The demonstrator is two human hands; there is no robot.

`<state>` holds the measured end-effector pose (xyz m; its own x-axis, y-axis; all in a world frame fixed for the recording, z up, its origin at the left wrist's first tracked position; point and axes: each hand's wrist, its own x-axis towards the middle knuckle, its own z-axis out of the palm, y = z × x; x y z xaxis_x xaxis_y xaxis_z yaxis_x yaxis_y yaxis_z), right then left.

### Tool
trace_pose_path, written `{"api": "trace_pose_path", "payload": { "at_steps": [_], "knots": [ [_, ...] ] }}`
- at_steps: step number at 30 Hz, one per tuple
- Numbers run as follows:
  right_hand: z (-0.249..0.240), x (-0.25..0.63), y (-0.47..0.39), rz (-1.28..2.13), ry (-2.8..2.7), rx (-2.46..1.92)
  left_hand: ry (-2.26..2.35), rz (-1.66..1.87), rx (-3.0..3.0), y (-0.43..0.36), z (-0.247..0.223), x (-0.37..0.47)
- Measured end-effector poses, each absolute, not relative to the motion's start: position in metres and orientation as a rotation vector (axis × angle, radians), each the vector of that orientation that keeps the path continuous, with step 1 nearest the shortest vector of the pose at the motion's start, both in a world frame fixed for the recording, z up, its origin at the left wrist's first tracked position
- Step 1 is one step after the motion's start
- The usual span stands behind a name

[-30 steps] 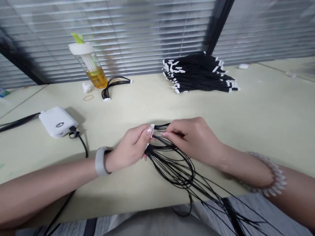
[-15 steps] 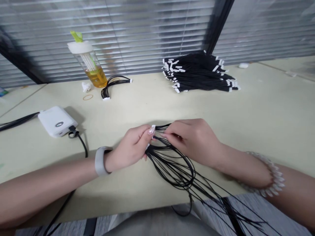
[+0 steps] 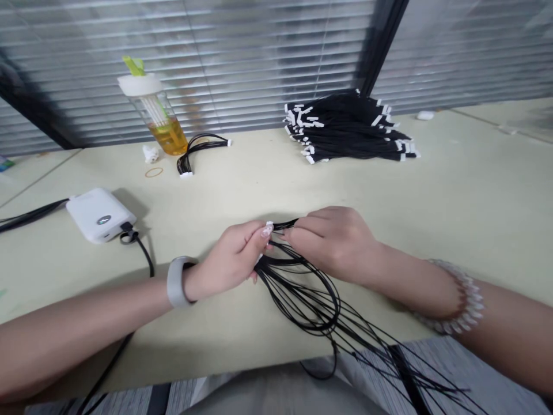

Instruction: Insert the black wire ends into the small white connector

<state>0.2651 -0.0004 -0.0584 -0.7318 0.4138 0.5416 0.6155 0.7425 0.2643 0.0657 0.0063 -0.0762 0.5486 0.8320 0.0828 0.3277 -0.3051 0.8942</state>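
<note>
My left hand (image 3: 237, 253) is closed on a white connector (image 3: 269, 225) from which thin black wires run to the right. More wires of the black bundle (image 3: 311, 305) fan out from beside its fingers, loop over the table and hang past the front edge. My right hand (image 3: 332, 239) is closed in a pinch on black wires just right of the connector; its fingertips are close to my left thumb. The exact wire between its fingertips is too small to make out.
At the back lies a pile of black cables with white connectors (image 3: 349, 127). Further left are a short cable harness (image 3: 201, 147), a bottle with amber liquid (image 3: 166, 129), a rubber band (image 3: 154, 172) and a white power bank (image 3: 101, 214) with a cable plugged in.
My right hand has turned a little, its fingers now more closed together, and its forearm has shifted slightly left. My left hand has hardly moved.
</note>
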Motion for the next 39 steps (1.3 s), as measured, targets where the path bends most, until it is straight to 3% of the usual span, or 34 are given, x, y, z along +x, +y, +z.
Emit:
{"api": "trace_pose_path", "payload": {
  "at_steps": [11, 17, 21, 23, 27, 29, 39],
  "knots": [
    [-0.055, 0.264, 0.003, -0.538, -2.583, -0.792, 0.951, 0.679, 1.82, 0.008, -0.075, 0.066],
    [-0.051, 0.274, 0.006, -0.162, -2.434, -0.93, 1.068, 0.784, 1.652, 0.009, -0.075, 0.07],
    [-0.034, 0.279, -0.008, -0.106, -2.346, -1.06, 1.106, 0.82, 1.596, 0.009, -0.074, 0.07],
    [-0.027, 0.278, -0.015, 0.106, -2.44, -1.155, 1.116, 0.818, 1.579, 0.009, -0.073, 0.069],
    [-0.025, 0.271, -0.021, 0.84, -2.544, -1.158, 1.107, 0.819, 1.593, 0.009, -0.073, 0.068],
    [-0.03, 0.268, -0.019, 0.984, -2.475, -1.053, 1.113, 0.819, 1.603, 0.009, -0.073, 0.069],
    [-0.053, 0.259, -0.016, 0.982, -2.427, -1.104, 1.073, 0.81, 1.651, 0.009, -0.077, 0.069]
  ]
}}
